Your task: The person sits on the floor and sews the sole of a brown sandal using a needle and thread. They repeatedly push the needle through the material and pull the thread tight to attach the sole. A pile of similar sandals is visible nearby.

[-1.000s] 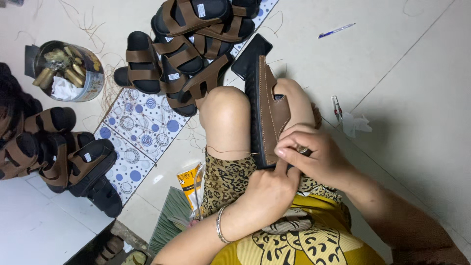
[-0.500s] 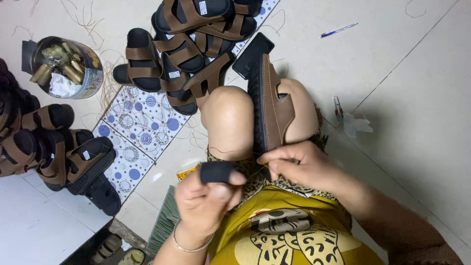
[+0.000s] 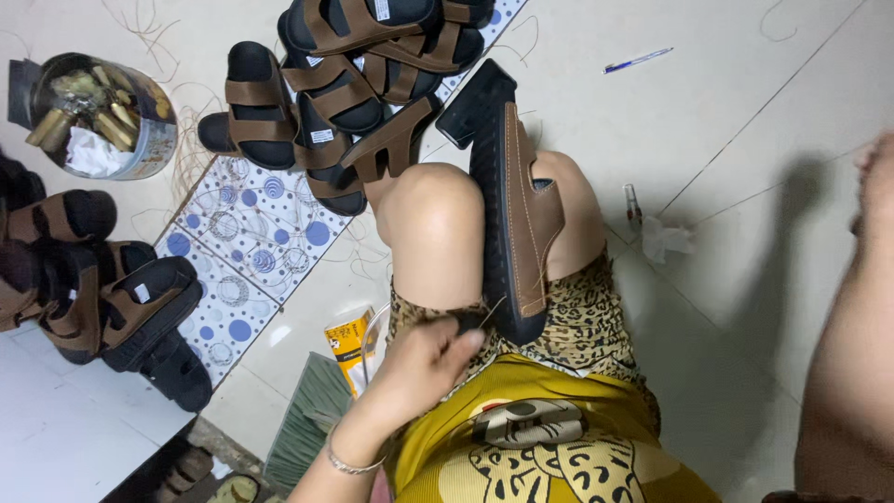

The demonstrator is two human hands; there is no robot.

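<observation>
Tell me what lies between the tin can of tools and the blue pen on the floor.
Head view: between the tin can and the blue pen lies a heap of brown-strapped black sandals.

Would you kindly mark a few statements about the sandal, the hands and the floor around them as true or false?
1. The brown-strapped sandal is wedged on edge between the knees. True.
2. The left hand rests at the sandal's near end. True.
3. The right hand grips the sandal's strap. False: it is raised away at the frame's right edge.
4. The pen lies on the patterned tile. False: it lies on plain floor.
5. The tin stands left of the sandal pile. True.
</observation>
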